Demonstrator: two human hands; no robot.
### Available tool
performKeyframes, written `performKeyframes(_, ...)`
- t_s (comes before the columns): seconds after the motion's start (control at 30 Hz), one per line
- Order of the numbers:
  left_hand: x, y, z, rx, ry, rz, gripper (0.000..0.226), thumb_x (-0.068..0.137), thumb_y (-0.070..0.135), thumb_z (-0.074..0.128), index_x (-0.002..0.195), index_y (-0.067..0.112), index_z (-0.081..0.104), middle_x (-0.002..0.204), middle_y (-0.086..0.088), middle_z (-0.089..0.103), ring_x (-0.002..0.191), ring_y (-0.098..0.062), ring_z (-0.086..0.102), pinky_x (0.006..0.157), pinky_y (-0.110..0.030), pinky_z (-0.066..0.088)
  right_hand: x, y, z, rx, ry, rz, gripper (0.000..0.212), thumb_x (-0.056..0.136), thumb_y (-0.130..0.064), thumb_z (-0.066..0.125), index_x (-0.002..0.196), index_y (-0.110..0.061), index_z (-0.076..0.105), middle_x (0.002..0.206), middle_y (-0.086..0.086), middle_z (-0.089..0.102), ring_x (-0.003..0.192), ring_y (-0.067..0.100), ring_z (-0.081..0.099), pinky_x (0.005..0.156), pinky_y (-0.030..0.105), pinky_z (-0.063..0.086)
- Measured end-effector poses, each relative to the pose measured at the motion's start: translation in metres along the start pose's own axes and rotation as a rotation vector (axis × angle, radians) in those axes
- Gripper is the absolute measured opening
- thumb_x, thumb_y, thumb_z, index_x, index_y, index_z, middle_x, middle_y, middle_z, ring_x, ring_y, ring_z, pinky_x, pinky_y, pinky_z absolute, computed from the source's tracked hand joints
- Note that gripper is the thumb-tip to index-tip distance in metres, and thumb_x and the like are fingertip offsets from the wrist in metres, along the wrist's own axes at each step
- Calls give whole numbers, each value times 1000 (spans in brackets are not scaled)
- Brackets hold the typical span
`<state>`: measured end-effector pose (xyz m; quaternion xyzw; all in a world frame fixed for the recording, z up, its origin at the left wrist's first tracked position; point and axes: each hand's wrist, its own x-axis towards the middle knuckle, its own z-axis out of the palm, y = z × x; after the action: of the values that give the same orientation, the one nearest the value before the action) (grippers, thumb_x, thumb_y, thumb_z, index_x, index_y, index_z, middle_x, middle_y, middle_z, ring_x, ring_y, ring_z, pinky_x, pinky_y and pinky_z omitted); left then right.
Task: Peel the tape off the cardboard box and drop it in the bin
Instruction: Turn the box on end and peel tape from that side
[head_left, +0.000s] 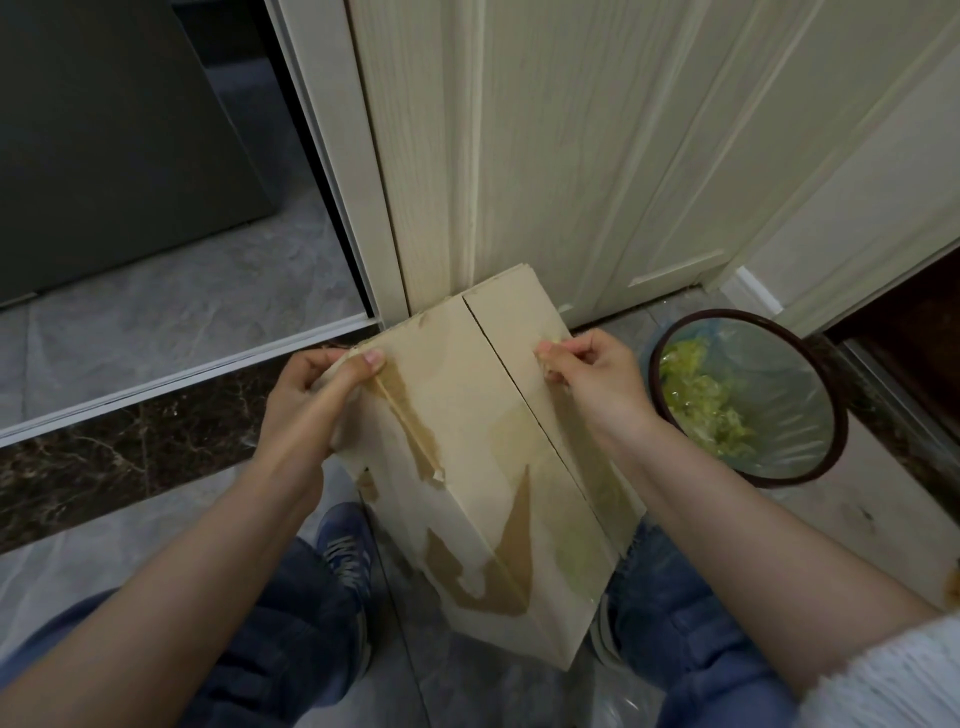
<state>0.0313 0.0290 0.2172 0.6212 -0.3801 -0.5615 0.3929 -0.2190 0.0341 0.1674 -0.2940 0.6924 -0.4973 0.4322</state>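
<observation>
Tape (592, 457) stretches below the right hand (592, 379)'s pinching grip; left hand (317, 400) clutches the cardboard box (467, 441).

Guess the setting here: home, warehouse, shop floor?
Most likely a home, by an interior doorway. A pale wood-grain door meets a grey marble-look tiled floor, and a small lined waste bin holding scraps stands beside the cardboard box.

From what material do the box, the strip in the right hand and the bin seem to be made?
Box: brown cardboard, matt, with darker torn patches where the surface layer is gone.
Strip: looks like clear, glossy plastic tape, since the box shows through it; the right hand pinches its end.
Bin: probably dark brown plastic with a smooth rim, lined with a thin translucent bag.
</observation>
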Motion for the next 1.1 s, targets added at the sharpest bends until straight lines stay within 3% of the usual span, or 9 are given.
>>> performKeyframes(0.07,3,-3,-1,-36,15,-2,30,77,51,79,93,31,64,111,9,60,116,-23,54,104,-58,47,0,-4,2,196,-28,45,21,90,-7,71,77,-8,55,73,9,64,84,18,67,82,29,49)
performKeyframes(0.13,5,-4,-3,-48,41,-7,24,82,47,77,92,30,63,110,10,59,111,-19,54,104,-59,46,-1,-10,3,343,-83,95,22,92,-4,67,76,-8,52,87,15,70,99,18,70,83,27,46)
performKeyframes(0.27,7,-6,-3,-28,58,-11,28,78,48,80,91,30,64,109,10,61,105,-14,54,105,-58,46,-2,-21,-5,519,-174,189,15,96,-14,63,84,-13,54,96,5,77,80,13,69,70,23,51)
performKeyframes(0.37,6,-10,-3,31,65,16,24,81,40,79,97,28,65,110,7,62,104,-12,56,105,-55,47,-2,-26,-7,502,-123,185,11,94,-15,67,96,-10,57,93,6,77,74,13,69,64,23,55)
performKeyframes(0.5,6,-9,-2,64,70,21,31,80,40,79,104,27,66,113,6,62,107,-12,56,102,-49,48,-4,-26,-10,489,-74,196,39,88,-13,74,120,-14,51,91,13,76,68,13,66,58,21,51)
performKeyframes(0.67,6,-8,6,57,66,23,30,81,40,79,104,27,66,107,9,61,101,-9,55,101,-51,49,-3,-24,-16,352,-86,162,20,88,-25,74,102,-11,74,76,1,66,55,4,51,52,16,43)
performKeyframes(0.8,6,-6,17,47,72,22,22,80,42,80,93,32,65,103,12,61,99,-9,56,103,-52,48,3,-23,-28,340,-60,199,27,95,-29,65,106,-7,76,68,-6,57,60,6,48,57,18,42)
performKeyframes(0.93,4,-4,27,41,70,28,22,81,41,79,95,32,64,104,12,60,99,-8,54,105,-52,48,8,-29,-52,408,25,237,21,97,-15,62,114,-5,69,79,1,57,66,8,51,64,20,45)
performKeyframes(1.1,2,-5,42,52,40,29,23,81,41,79,96,32,64,104,13,59,99,-8,54,105,-52,48,15,-17,-89,284,169,218,50,85,-13,77,132,-17,60,99,1,67,87,12,61,80,26,49)
